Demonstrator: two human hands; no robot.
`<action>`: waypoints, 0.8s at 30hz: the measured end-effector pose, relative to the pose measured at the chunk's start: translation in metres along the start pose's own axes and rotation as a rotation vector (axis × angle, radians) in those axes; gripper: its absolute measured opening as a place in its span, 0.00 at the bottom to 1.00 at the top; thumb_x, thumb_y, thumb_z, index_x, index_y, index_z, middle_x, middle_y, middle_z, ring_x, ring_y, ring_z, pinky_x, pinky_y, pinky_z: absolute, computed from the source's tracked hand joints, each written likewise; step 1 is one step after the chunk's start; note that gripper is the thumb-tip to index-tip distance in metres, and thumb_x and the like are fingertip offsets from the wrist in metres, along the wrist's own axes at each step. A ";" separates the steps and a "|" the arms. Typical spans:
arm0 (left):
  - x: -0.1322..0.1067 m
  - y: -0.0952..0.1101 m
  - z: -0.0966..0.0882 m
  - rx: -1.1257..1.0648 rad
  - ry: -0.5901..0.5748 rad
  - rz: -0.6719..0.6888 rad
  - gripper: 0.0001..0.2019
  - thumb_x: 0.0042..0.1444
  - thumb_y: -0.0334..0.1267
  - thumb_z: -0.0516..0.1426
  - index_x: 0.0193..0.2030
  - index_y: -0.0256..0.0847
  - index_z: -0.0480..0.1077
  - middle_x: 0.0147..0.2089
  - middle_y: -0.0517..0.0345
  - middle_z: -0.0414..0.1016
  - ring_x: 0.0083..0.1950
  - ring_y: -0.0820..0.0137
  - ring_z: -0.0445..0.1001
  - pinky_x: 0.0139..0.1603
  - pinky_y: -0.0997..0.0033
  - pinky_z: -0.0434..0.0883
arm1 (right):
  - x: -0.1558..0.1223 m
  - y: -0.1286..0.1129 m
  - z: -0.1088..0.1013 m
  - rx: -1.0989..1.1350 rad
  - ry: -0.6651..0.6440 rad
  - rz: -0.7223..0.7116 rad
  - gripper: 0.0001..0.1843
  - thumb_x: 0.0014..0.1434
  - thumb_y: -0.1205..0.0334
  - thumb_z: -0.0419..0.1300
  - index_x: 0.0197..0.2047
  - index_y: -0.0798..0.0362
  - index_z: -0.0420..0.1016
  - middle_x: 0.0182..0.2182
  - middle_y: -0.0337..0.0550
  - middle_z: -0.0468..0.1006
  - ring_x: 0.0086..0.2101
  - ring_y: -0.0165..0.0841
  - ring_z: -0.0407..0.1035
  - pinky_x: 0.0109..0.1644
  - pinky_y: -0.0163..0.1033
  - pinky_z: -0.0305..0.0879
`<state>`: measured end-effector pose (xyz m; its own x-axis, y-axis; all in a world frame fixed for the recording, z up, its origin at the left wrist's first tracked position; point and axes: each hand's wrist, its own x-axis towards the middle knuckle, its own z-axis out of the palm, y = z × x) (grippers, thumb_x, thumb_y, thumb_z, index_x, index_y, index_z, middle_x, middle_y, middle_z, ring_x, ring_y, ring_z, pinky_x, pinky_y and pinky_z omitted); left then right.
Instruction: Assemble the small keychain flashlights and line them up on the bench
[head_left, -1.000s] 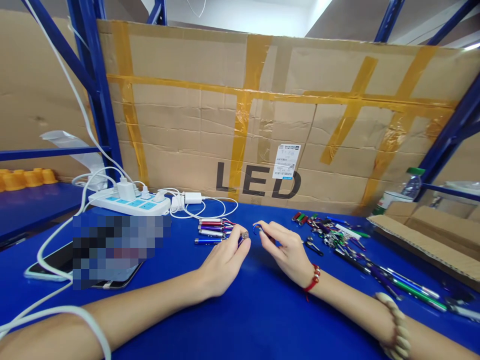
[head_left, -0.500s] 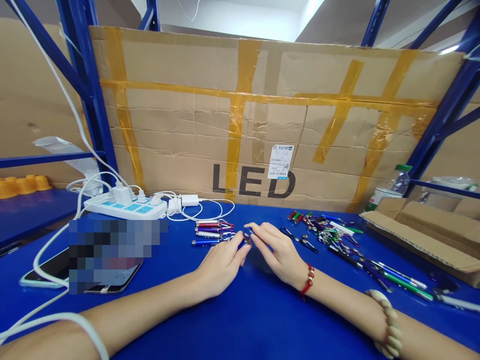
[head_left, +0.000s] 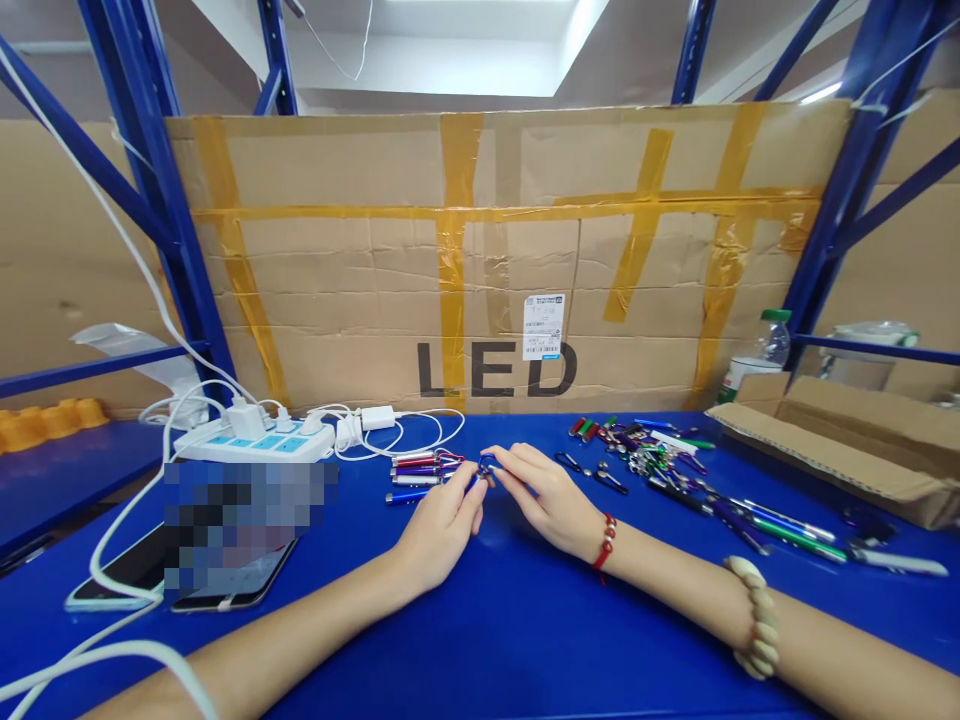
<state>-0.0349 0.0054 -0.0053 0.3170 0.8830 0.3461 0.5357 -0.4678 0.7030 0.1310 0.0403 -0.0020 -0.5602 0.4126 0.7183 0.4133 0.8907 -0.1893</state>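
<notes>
My left hand (head_left: 442, 525) rests on the blue table (head_left: 510, 640), fingers pinched around a small blue flashlight (head_left: 477, 483) whose body is mostly hidden. My right hand (head_left: 544, 492) meets it fingertip to fingertip and pinches a small blue clip ring (head_left: 487, 465) at the flashlight's end. Just beyond my left hand lies a short row of finished mini flashlights (head_left: 420, 472) in red, silver and blue. A loose heap of mini flashlights and clips (head_left: 660, 465) spreads to the right of my right hand.
A white power strip (head_left: 255, 440) with chargers and cables sits at the back left, two phones (head_left: 135, 575) in front of it. A taped cardboard sheet marked LED (head_left: 495, 260) stands behind. An open cardboard box (head_left: 847, 450) and a water bottle (head_left: 754, 365) are at the right.
My hands have come together, so the clip ring in my right hand now touches the flashlight end in my left. The camera has tilted upward.
</notes>
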 end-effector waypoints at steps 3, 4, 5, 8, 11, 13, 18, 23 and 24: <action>0.002 -0.001 0.000 0.025 0.017 0.005 0.13 0.64 0.43 0.39 0.37 0.41 0.58 0.21 0.67 0.63 0.20 0.74 0.62 0.26 0.76 0.61 | 0.000 0.001 -0.001 -0.035 -0.004 -0.010 0.15 0.65 0.63 0.44 0.50 0.51 0.66 0.31 0.44 0.69 0.35 0.33 0.64 0.40 0.40 0.67; 0.003 -0.002 0.000 0.042 0.024 0.004 0.13 0.64 0.43 0.39 0.37 0.41 0.58 0.21 0.67 0.63 0.21 0.74 0.63 0.26 0.75 0.62 | 0.000 0.002 -0.002 -0.044 -0.008 -0.013 0.16 0.65 0.62 0.44 0.52 0.52 0.65 0.31 0.44 0.69 0.35 0.33 0.65 0.40 0.40 0.67; 0.003 -0.002 -0.001 0.064 0.033 0.003 0.13 0.64 0.43 0.39 0.38 0.41 0.59 0.22 0.66 0.64 0.22 0.74 0.65 0.27 0.75 0.63 | 0.000 0.002 -0.002 -0.051 -0.014 -0.014 0.16 0.65 0.62 0.44 0.53 0.52 0.64 0.31 0.44 0.69 0.35 0.33 0.65 0.41 0.40 0.67; 0.004 -0.003 -0.003 0.162 0.066 -0.005 0.12 0.63 0.41 0.41 0.43 0.41 0.61 0.29 0.61 0.70 0.31 0.69 0.71 0.34 0.71 0.67 | -0.001 0.004 -0.004 -0.072 -0.046 -0.020 0.19 0.65 0.61 0.44 0.56 0.54 0.63 0.33 0.46 0.71 0.37 0.34 0.66 0.42 0.39 0.67; 0.004 -0.005 -0.006 0.291 0.084 -0.001 0.11 0.61 0.39 0.45 0.44 0.41 0.64 0.43 0.52 0.71 0.45 0.64 0.70 0.47 0.63 0.66 | -0.003 0.007 -0.006 -0.091 -0.118 -0.024 0.19 0.65 0.62 0.43 0.55 0.54 0.65 0.34 0.46 0.73 0.37 0.34 0.67 0.42 0.40 0.67; 0.003 -0.004 -0.006 0.377 0.067 0.003 0.10 0.60 0.37 0.46 0.43 0.41 0.66 0.47 0.50 0.70 0.49 0.62 0.69 0.50 0.60 0.65 | -0.004 0.008 -0.007 -0.077 -0.200 -0.028 0.19 0.65 0.62 0.44 0.54 0.54 0.66 0.33 0.45 0.74 0.36 0.33 0.68 0.41 0.38 0.67; -0.001 0.003 -0.005 0.546 0.005 0.006 0.11 0.54 0.30 0.49 0.44 0.38 0.67 0.46 0.47 0.71 0.50 0.58 0.68 0.51 0.57 0.65 | -0.006 0.006 -0.005 0.053 -0.310 0.014 0.21 0.62 0.66 0.46 0.57 0.52 0.63 0.42 0.46 0.75 0.40 0.32 0.70 0.42 0.37 0.66; -0.003 0.009 -0.002 0.654 -0.041 -0.002 0.14 0.51 0.24 0.47 0.42 0.37 0.66 0.44 0.48 0.70 0.48 0.59 0.67 0.50 0.58 0.64 | -0.007 0.003 -0.004 0.125 -0.369 0.089 0.24 0.61 0.65 0.48 0.61 0.52 0.58 0.36 0.42 0.77 0.29 0.29 0.69 0.33 0.33 0.63; -0.003 0.009 -0.002 0.670 -0.055 -0.004 0.14 0.50 0.24 0.47 0.41 0.37 0.66 0.44 0.48 0.70 0.48 0.59 0.67 0.50 0.58 0.64 | -0.007 0.002 -0.004 0.130 -0.379 0.094 0.24 0.61 0.64 0.48 0.61 0.53 0.58 0.34 0.41 0.77 0.27 0.28 0.68 0.31 0.32 0.62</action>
<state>-0.0332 -0.0013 0.0012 0.3440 0.8897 0.3002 0.9012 -0.4026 0.1604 0.1389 0.0386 -0.0051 -0.7592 0.5132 0.4003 0.3953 0.8522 -0.3429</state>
